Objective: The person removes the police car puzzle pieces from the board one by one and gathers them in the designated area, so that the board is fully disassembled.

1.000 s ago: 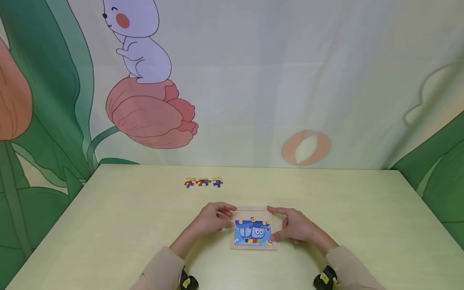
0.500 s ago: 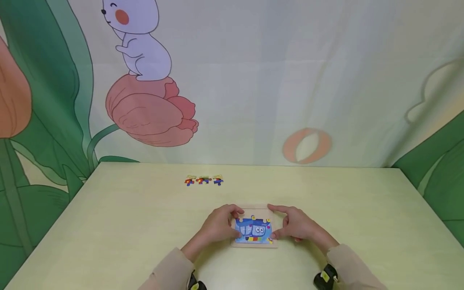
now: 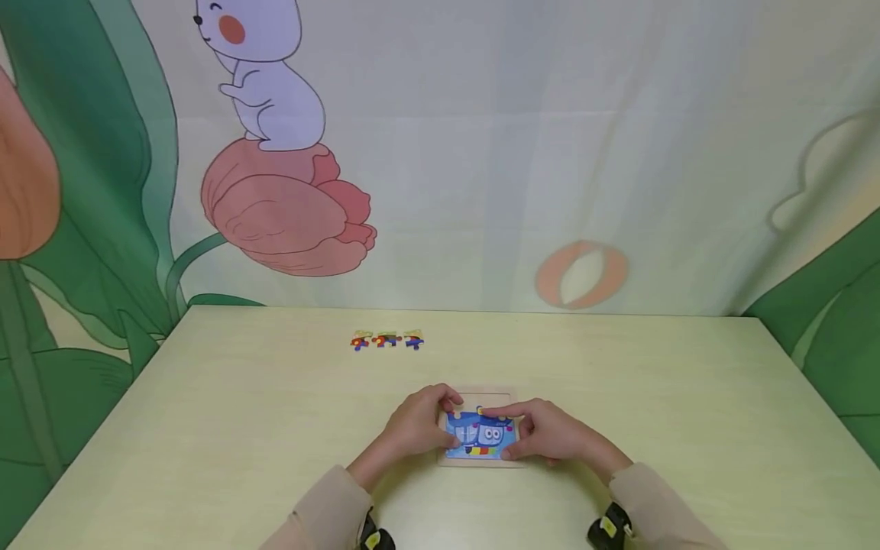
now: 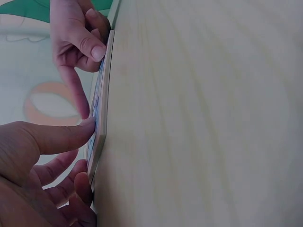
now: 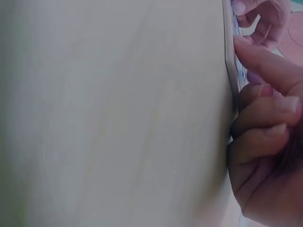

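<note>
A small wooden puzzle tray (image 3: 481, 463) lies flat on the table. Joined blue jigsaw pieces (image 3: 469, 435) fill its lower part, showing a cartoon vehicle with eyes; bare wood shows along the top. My left hand (image 3: 421, 420) holds the tray's left side, thumb on the picture and fingertips near the upper left. From the right, my right hand (image 3: 555, 431) reaches over the tray. Its straight index finger touches the picture's upper edge near a yellow knob, and the thumb rests at the lower right. Its other fingers curl beside the tray in the right wrist view.
Three loose jigsaw pieces (image 3: 387, 341) lie in a row on the table (image 3: 247, 397), beyond the tray and to its left. A printed curtain (image 3: 447, 168) hangs behind the table's far edge.
My left hand has shifted right, its thumb moving onto the picture. The right index finger has left the tray's upper right corner for the picture's top edge; the right thumb has slid slightly left.
</note>
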Motion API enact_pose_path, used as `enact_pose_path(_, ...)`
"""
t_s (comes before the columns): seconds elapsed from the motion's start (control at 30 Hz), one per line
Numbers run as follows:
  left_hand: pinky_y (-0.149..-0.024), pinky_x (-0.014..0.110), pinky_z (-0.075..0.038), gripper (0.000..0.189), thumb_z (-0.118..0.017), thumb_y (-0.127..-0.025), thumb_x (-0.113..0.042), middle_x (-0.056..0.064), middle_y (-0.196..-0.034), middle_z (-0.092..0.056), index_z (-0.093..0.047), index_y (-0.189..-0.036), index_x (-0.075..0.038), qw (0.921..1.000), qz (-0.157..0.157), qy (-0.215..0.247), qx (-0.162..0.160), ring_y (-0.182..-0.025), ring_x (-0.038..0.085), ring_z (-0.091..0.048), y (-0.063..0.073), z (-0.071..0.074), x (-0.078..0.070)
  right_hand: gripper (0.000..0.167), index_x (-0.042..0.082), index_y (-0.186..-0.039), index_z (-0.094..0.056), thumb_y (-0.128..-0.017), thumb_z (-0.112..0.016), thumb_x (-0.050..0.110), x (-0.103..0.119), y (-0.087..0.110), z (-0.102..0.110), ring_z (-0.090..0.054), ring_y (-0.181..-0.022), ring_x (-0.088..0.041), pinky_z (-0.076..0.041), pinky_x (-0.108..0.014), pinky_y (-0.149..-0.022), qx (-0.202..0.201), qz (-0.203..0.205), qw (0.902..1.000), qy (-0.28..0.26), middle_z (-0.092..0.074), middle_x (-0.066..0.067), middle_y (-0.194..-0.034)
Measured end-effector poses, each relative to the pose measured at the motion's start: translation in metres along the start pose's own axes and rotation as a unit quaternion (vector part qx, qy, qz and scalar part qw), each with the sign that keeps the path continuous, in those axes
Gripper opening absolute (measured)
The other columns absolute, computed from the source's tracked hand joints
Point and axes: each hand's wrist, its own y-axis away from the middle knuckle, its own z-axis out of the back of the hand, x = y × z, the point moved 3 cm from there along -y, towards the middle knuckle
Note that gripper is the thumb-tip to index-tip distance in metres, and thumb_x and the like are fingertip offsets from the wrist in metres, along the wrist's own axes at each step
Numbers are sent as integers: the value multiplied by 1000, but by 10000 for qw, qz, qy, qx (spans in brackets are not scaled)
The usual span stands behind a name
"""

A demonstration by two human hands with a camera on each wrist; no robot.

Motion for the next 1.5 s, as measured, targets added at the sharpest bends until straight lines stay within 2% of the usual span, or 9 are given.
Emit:
enact_pose_path(0.37,-84,36,-40,37,-78,-68,-5,1,-88,-51,-57,-98,-8,9998,-118,182,40,-87,19,-46,0,-1,0,54,16,-127,-55,-76,-73,20,0,-1,0,-27,-30,-6,-26,-18,-34,78,-267,9996,97,-35,5,-43)
enact_pose_path(0.6,-71,26,-38,36,-77,-68,-1,4,-85,-47,-55,-95,-5,9987,-454,190,157,-79,17,-42,0,-1,-2,54,18,-126,-56,-76,-73,20,1,-1,1,-27,-31,-7,-26,-18,-35,60,-396,9991,154,-30,6,-43)
enact_pose_path(0.7,-70,25,-39,39,-77,-67,0,5,-85,-47,-55,-99,-4,9983,-540,100,195,-78,17,-42,-1,-1,-4,53,18,-126,-56,-76,-73,19,1,-1,1,-27,-31,-8,-26,-17,-35,41,-457,9988,189,-30,6,-43)
enact_pose_path(0.77,-72,25,-41,41,-76,-68,1,5,-89,-48,-55,-103,-4,9987,-436,182,198,-80,17,-44,-1,0,-4,53,19,-126,-56,-76,-73,19,2,-1,1,-27,-31,-8,-26,-18,-35,37,-533,9984,195,-29,6,-44)
enact_pose_path(0.97,-68,26,-46,35,-74,-70,1,4,-86,-53,-57,-100,-5,9963,282,814,-45,-74,16,-50,-1,4,2,54,21,-126,-56,-76,-73,20,3,-1,0,-27,-32,-8,-26,-17,-35,44,-593,9980,235,-29,6,-45)
enact_pose_path(1.2,-66,26,-45,21,-74,-70,2,4,-77,-55,-65,-88,-2,9942,625,860,-127,-72,17,-49,1,3,-1,53,21,-126,-56,-76,-73,19,2,-2,-1,-28,-32,-8,-26,-17,-35,49,-571,9982,195,-28,7,-45)
enact_pose_path(1.37,-63,24,-44,18,-72,-71,5,3,-74,-55,-67,-85,-4,9957,430,788,-230,-70,16,-48,1,2,-3,54,19,-126,-56,-75,-74,18,2,-1,-1,-28,-31,-7,-26,-17,-34,40,-556,9983,170,-29,7,-44)
enact_pose_path(1.43,-63,24,-45,19,-71,-71,6,4,-75,-56,-67,-85,-5,9955,297,854,-278,-69,16,-50,1,2,-1,54,18,-126,-55,-75,-74,17,3,-1,-2,-27,-31,-7,-26,-17,-34,23,-543,9983,186,-29,7,-44)
enact_pose_path(1.5,-63,24,-46,20,-72,-71,5,4,-78,-57,-67,-87,-6,9935,352,1039,-310,-70,16,-50,1,4,4,54,18,-127,-55,-76,-73,17,3,-1,-2,-27,-31,-7,-27,-17,-34,14,-552,9983,201,-29,7,-44)
